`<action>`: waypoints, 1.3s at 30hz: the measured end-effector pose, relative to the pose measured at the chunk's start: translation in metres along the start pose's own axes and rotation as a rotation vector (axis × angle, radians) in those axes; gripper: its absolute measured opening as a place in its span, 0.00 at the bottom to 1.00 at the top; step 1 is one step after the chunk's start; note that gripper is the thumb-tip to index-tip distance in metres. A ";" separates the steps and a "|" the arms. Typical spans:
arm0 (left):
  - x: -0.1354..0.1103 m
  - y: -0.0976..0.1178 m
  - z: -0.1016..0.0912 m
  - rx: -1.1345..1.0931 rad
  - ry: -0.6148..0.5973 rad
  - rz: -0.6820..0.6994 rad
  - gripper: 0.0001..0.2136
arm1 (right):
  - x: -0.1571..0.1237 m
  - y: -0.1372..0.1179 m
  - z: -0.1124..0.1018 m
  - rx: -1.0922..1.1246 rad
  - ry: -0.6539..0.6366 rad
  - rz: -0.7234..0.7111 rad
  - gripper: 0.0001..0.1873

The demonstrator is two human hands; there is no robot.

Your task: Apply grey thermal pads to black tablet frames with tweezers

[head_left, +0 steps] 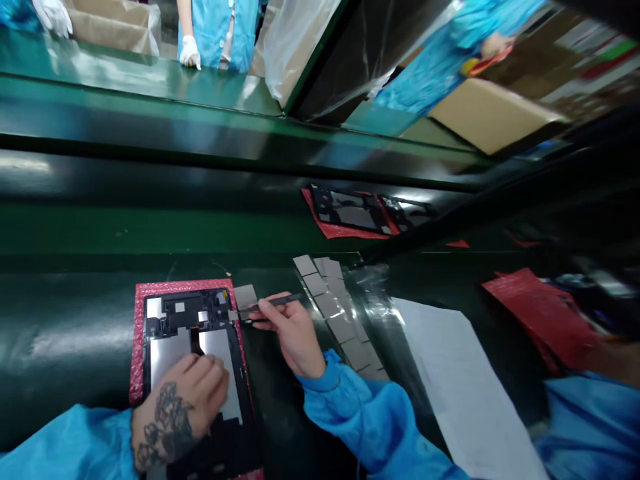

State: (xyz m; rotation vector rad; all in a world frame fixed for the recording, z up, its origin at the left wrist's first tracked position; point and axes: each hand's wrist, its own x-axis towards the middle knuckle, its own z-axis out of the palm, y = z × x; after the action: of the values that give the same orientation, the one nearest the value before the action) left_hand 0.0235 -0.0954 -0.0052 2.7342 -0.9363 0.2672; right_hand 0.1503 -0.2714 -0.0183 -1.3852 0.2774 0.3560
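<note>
An open, black, rectangular tablet-like device (pixel 217 353) lies on a pink bubble-wrap sheet (pixel 137 353), just short of the worktop's (pixel 75 313) far edge; the sheet presumably cushions it. The bare left hand (pixel 187 400) rests there, fingers curled, probably steadying it; whatever they may grip is hidden. The right hand's (pixel 295 330) fingers pinch slim dark tweezers (pixel 286 300), likely for fine control. Whether the tips clasp the small grey piece (pixel 233 315) beside the device's right edge is unclear.

Tablet (pixel 215 347) on wrap (pixel 136 360), strips (pixel 341 325) right (paper (pixel 465 387) beyond)
</note>
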 end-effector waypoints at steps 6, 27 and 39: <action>-0.008 -0.037 0.014 0.003 0.110 -0.071 0.11 | -0.003 0.019 0.034 -0.012 -0.063 -0.016 0.25; -0.009 -0.035 0.016 -0.017 0.081 -0.119 0.12 | -0.006 0.030 0.036 -0.137 -0.064 -0.068 0.21; -0.006 -0.036 0.011 -0.026 0.036 -0.144 0.13 | -0.006 0.030 0.036 -0.153 -0.060 -0.097 0.22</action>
State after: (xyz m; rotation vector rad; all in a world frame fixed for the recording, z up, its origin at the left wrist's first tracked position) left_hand 0.0425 -0.0671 -0.0231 2.7464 -0.7236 0.2751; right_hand 0.1320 -0.2319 -0.0366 -1.5301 0.1346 0.3433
